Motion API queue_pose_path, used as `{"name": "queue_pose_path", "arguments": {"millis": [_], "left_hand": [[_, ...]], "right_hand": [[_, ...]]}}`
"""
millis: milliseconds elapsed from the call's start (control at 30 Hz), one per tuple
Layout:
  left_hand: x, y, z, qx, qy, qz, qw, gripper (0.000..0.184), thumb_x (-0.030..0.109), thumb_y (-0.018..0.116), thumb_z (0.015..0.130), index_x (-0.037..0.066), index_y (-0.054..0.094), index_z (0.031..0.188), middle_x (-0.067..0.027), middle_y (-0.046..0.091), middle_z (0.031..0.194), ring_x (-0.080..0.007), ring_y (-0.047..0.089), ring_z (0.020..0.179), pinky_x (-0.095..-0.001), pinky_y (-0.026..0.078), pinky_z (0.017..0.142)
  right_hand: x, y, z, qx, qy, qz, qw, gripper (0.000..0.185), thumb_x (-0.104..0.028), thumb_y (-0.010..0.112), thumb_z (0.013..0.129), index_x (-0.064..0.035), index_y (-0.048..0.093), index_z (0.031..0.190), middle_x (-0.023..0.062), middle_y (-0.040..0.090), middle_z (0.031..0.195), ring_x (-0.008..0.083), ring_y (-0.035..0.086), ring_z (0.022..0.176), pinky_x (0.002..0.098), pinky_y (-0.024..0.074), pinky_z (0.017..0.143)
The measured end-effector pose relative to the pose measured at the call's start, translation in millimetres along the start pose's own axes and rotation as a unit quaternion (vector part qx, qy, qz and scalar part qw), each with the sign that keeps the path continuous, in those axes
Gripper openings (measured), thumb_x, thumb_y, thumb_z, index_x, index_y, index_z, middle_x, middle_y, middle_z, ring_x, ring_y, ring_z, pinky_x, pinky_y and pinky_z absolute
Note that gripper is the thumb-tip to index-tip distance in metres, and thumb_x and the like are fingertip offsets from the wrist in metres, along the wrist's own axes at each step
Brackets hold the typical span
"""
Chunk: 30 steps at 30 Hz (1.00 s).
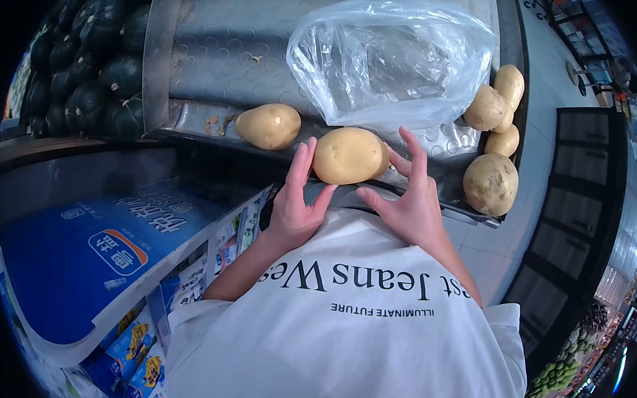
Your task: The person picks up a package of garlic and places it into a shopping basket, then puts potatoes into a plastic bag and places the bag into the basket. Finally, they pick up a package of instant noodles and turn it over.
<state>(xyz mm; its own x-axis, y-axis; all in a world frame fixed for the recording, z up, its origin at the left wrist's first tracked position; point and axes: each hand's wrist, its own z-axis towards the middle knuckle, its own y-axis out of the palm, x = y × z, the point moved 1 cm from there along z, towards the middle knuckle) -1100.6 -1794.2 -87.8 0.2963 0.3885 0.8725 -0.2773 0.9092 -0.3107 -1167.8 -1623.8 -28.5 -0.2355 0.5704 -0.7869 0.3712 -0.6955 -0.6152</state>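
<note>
A smooth tan potato (349, 156) is held between my two hands in front of my shirt. My left hand (295, 200) has its fingertips against the potato's left side, with the thumb at its lower edge. On the other side, my right hand (410, 198) curves around the right end, its index finger raised. The edge of what looks like a second potato (383, 161) shows behind the first, mostly hidden. Just beyond lies a clear plastic bag (390, 58), its mouth spread wide. Another potato (268, 127) rests on the ledge, left of the held one.
Several potatoes sit along the right ledge, including a large blotchy potato (490, 184). The dimpled display surface (232, 66) stretches away from me. Dark green squashes (103, 80) are piled at the upper left. A blue printed box (84, 262) stands on my left.
</note>
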Motion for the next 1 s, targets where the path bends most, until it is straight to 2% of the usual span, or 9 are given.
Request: {"name": "queue_pose_path", "arguments": {"millis": [133, 233, 333, 467, 600, 733, 800, 900, 1000], "left_hand": [[4, -8, 1, 0.005, 0.153, 0.127, 0.98, 0.08, -0.008, 0.063, 0.073, -0.005, 0.012, 0.133, -0.0324, 0.038, 0.126, -0.0362, 0.048, 0.112, -0.0379, 0.046, 0.087], [12, -19, 3, -0.006, 0.23, 0.122, 0.966, 0.078, -0.007, 0.064, 0.072, -0.004, 0.015, 0.132, -0.0342, 0.042, 0.121, -0.0406, 0.051, 0.106, -0.0398, 0.049, 0.083], [23, -21, 23, 0.06, 0.356, 0.161, 0.919, 0.073, -0.007, 0.064, 0.072, -0.002, 0.022, 0.131, -0.0344, 0.042, 0.12, -0.0414, 0.052, 0.105, -0.0403, 0.051, 0.08], [32, -27, 47, 0.055, 0.434, 0.13, 0.89, 0.039, 0.002, 0.061, 0.075, 0.006, 0.045, 0.11, -0.0245, 0.047, 0.121, -0.0366, 0.049, 0.111, -0.0417, 0.047, 0.089], [56, -39, 66, -0.019, 0.502, 0.14, 0.853, 0.03, 0.01, 0.057, 0.08, 0.011, 0.049, 0.109, -0.0094, 0.051, 0.122, -0.0238, 0.048, 0.115, -0.0387, 0.036, 0.101], [76, -36, 80, -0.023, 0.614, 0.279, 0.738, 0.026, 0.014, 0.055, 0.082, 0.014, 0.052, 0.108, -0.0018, 0.054, 0.121, -0.0128, 0.047, 0.116, -0.0338, 0.025, 0.108], [84, -37, 76, -0.025, 0.614, 0.353, 0.705, 0.05, 0.002, 0.068, 0.069, 0.019, 0.048, 0.111, 0.0067, 0.055, 0.118, -0.0123, 0.037, 0.125, -0.0416, 0.013, 0.111], [93, -37, 83, -0.005, 0.577, 0.351, 0.737, 0.049, 0.003, 0.068, 0.069, 0.018, 0.048, 0.11, 0.0049, 0.056, 0.117, -0.0143, 0.039, 0.123, -0.0421, 0.016, 0.11], [97, -37, 96, 0.001, 0.5, 0.317, 0.806, 0.049, 0.008, 0.071, 0.068, 0.015, 0.048, 0.111, -0.0006, 0.057, 0.115, -0.019, 0.047, 0.115, -0.043, 0.027, 0.104]], "right_hand": [[1, -5, -7, 0.029, -0.102, -0.021, 0.994, 0.096, -0.019, 0.08, 0.061, -0.0013, 0.019, 0.134, 0.0212, 0.056, 0.112, 0.0357, 0.056, 0.1, 0.0389, 0.047, 0.084], [9, -8, -5, 0.084, -0.228, -0.018, 0.97, 0.1, -0.021, 0.082, 0.057, 0.001, 0.021, 0.134, 0.0213, 0.055, 0.113, 0.0334, 0.057, 0.102, 0.0379, 0.0462, 0.086], [3, -16, 1, 0.126, -0.31, -0.018, 0.942, 0.106, -0.025, 0.083, 0.057, 0.0032, 0.016, 0.135, 0.0221, 0.055, 0.113, 0.0328, 0.055, 0.105, 0.0392, 0.0442, 0.089], [1, -23, 8, 0.16, -0.358, 0.006, 0.92, 0.117, -0.032, 0.082, 0.057, 0.0026, 0.004, 0.136, 0.0252, 0.054, 0.113, 0.0337, 0.054, 0.107, 0.0459, 0.0391, 0.093], [5, -20, 11, 0.151, -0.347, 0.079, 0.922, 0.12, -0.03, 0.081, 0.061, -0.0008, -0.007, 0.137, 0.0274, 0.045, 0.123, 0.0356, 0.046, 0.116, 0.0484, 0.0376, 0.094], [-3, -1, 4, 0.161, -0.251, 0.396, 0.869, 0.122, -0.02, 0.08, 0.063, -0.012, -0.017, 0.137, 0.0302, 0.031, 0.132, 0.0348, 0.039, 0.121, 0.0462, 0.0381, 0.096], [0, -4, 4, 0.142, -0.252, 0.424, 0.858, 0.122, -0.018, 0.08, 0.063, -0.013, -0.017, 0.137, 0.0307, 0.023, 0.136, 0.0339, 0.039, 0.121, 0.045, 0.0378, 0.097], [-10, -7, 4, 0.154, -0.18, 0.431, 0.871, 0.121, -0.019, 0.08, 0.064, -0.0113, -0.016, 0.137, 0.0303, 0.024, 0.136, 0.0335, 0.04, 0.12, 0.0445, 0.0347, 0.098], [-11, -31, 19, 0.103, -0.192, 0.287, 0.933, 0.117, -0.027, 0.078, 0.065, -0.0087, -0.01, 0.139, 0.0295, 0.028, 0.134, 0.0331, 0.041, 0.12, 0.0443, 0.0305, 0.1]]}}
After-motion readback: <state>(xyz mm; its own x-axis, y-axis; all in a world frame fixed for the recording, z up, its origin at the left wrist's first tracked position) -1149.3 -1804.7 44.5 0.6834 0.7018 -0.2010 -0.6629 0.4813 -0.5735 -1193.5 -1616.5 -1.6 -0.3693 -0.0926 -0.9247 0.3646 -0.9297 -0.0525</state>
